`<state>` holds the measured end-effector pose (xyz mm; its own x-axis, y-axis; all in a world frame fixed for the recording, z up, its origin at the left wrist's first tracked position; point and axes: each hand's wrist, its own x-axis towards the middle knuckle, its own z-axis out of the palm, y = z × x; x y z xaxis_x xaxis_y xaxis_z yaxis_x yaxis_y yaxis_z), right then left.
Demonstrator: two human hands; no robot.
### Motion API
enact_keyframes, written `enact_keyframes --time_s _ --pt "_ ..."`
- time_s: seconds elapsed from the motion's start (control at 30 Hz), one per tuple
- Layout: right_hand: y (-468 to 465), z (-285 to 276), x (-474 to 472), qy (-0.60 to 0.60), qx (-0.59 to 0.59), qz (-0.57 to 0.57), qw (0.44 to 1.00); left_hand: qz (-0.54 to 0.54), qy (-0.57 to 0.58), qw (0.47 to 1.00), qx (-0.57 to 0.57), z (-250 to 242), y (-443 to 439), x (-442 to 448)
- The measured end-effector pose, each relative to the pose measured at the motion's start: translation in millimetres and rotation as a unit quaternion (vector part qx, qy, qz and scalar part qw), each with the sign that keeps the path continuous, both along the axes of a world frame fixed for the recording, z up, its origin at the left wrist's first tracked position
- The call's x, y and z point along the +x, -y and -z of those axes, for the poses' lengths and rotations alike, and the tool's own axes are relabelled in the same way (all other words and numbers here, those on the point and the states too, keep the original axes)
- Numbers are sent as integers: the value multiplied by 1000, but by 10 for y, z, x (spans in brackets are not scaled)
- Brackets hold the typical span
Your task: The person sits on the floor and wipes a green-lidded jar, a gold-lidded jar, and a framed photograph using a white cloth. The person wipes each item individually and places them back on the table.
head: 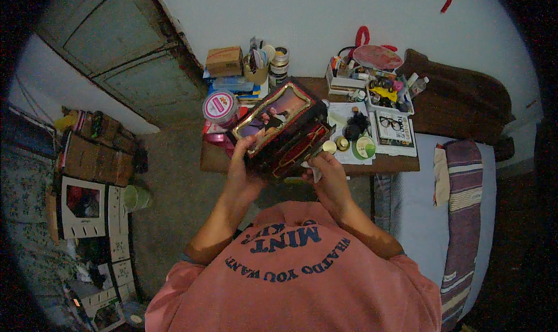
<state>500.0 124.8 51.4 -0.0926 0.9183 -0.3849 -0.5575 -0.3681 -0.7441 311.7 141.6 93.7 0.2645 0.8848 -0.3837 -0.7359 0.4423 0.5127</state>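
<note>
A dark box [290,137] with a gold-framed picture panel [275,117] is held up, tilted, over the front of the wooden table. Red lining with gold trim [301,151] shows along its near side; whether this is an open compartment cannot be made out. My left hand [245,164] grips the box at its lower left corner, thumb on the frame. Pinched in my right hand [328,170] is a white tissue or cloth [315,174], against the box's lower right corner. The underside of the box is hidden.
On the table [392,164] stand a clear round tub [220,107], a cardboard box [223,61], stacked jars [279,64], a filled white basket [389,96], a green-lidded container [363,147] and eyeglasses on a book [390,123]. A bed [418,210] lies right, a cabinet [83,205] left.
</note>
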Motion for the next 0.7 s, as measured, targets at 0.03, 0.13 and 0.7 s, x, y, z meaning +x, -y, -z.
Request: enact_keyframes --time_s 0.03,0.13,0.7 --pt "-1 12 -1 0 6 6 1000 7 -7 1000 -2 3 12 3" --pt "-17 41 -19 2 21 11 1000 28 -27 999 -6 26 38 4" --pt "-292 -499 415 220 240 192 926 22 -5 999 -39 77 72 10"
